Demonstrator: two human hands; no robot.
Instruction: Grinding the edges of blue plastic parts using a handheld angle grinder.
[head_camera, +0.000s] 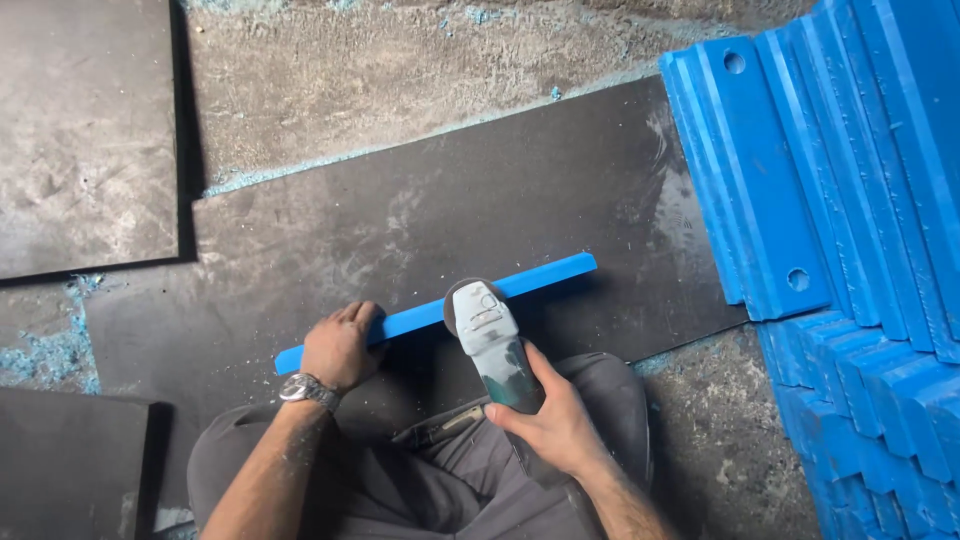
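The left hand (340, 348) is covering part of the blue strip (500, 291), and the grinder (488, 340) is hiding its own disc and the strip beneath. The stacked blue plates (860, 200) are running off the right edge; the person's arms are leaving the bottom edge.

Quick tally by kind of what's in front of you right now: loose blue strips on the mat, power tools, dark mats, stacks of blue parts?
Blue plastic strip under the left hand: 1
Angle grinder in the right hand: 1
Dark mats: 3 (centre, upper left, lower left)
Stack of blue parts: 1, pieces too many to count
Total: 6
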